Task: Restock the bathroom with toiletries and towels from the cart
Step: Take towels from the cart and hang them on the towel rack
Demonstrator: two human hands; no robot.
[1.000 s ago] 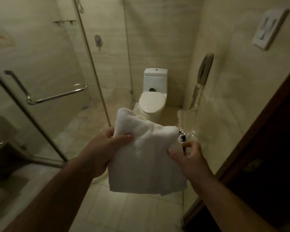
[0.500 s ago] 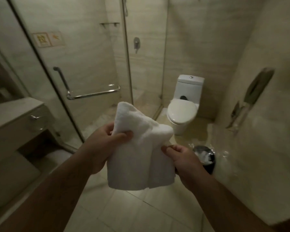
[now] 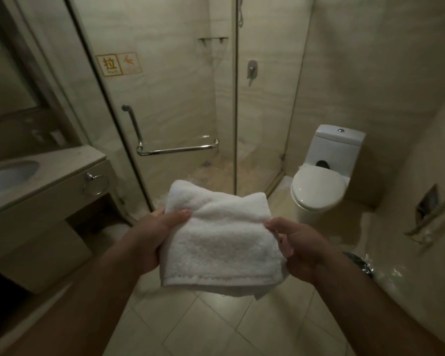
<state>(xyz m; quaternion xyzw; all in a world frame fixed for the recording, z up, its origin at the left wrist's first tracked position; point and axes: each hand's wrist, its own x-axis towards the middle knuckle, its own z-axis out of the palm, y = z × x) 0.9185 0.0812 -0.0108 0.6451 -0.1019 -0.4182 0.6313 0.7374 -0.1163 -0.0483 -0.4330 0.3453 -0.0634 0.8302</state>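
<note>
Towel (image 3: pixel 224 240), folded white, is gripped by left hand (image 3: pixel 149 237) and pinched by right hand (image 3: pixel 297 246).

A white toilet (image 3: pixel 319 187) with its lid shut is seen against the back wall, to the right of a glass shower enclosure (image 3: pixel 180 104). A chrome handle (image 3: pixel 176 150) is fixed to the glass, and a yellow sign (image 3: pixel 118 64) is stuck above it. At the left, a basin (image 3: pixel 8 176) is set into a counter (image 3: pixel 64 159), on whose front a ring (image 3: pixel 95 184) is mounted. The floor (image 3: pixel 216 327) is laid with pale tiles.
</note>
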